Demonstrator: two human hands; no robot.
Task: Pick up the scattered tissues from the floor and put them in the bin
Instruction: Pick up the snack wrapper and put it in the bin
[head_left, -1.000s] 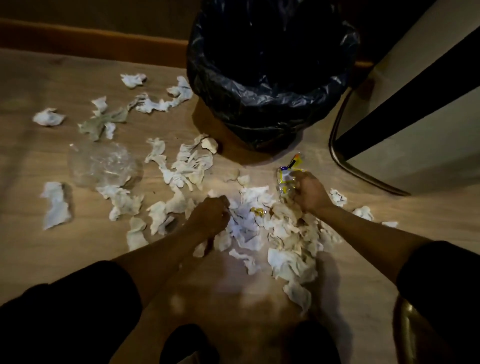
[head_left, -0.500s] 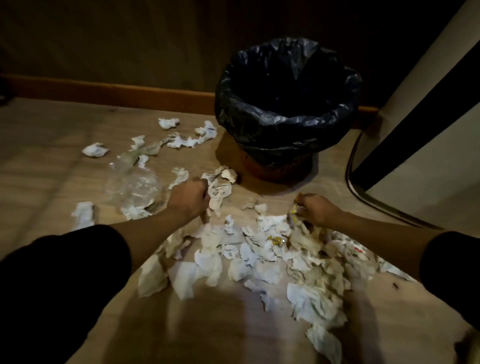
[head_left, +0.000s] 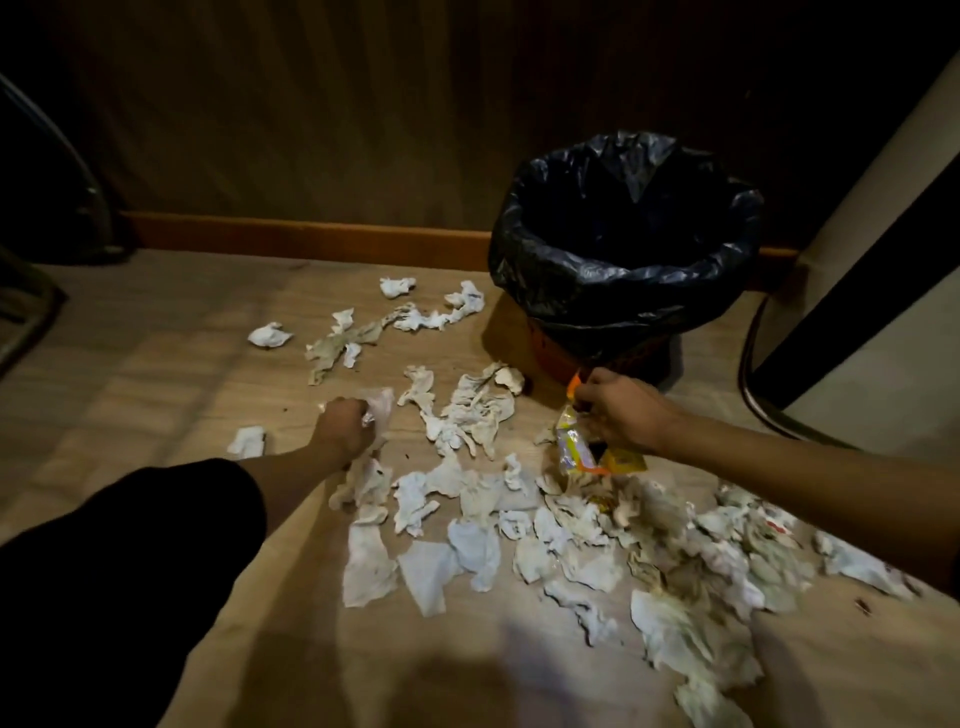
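Tissues (head_left: 519, 540) spread thick across lower centre and lower right of floor (head_left: 156, 374); thinner scatter toward centre.
Left hand (head_left: 340, 423), centre-left: fingers curled on crumpled clear plastic (head_left: 379, 408).
Right hand (head_left: 621, 410), centre-right: yellow-orange wrapper (head_left: 574, 447) pinched, lifted.
Step judged: gathering; drop into bin (head_left: 628, 244), upper right, required next.
Open floor noted left; panel edge (head_left: 852, 332) close right of bin.

Wore dark black sleeves (head_left: 156, 525), pushed up above bare forearms; second sleeve barely visible at right frame edge.
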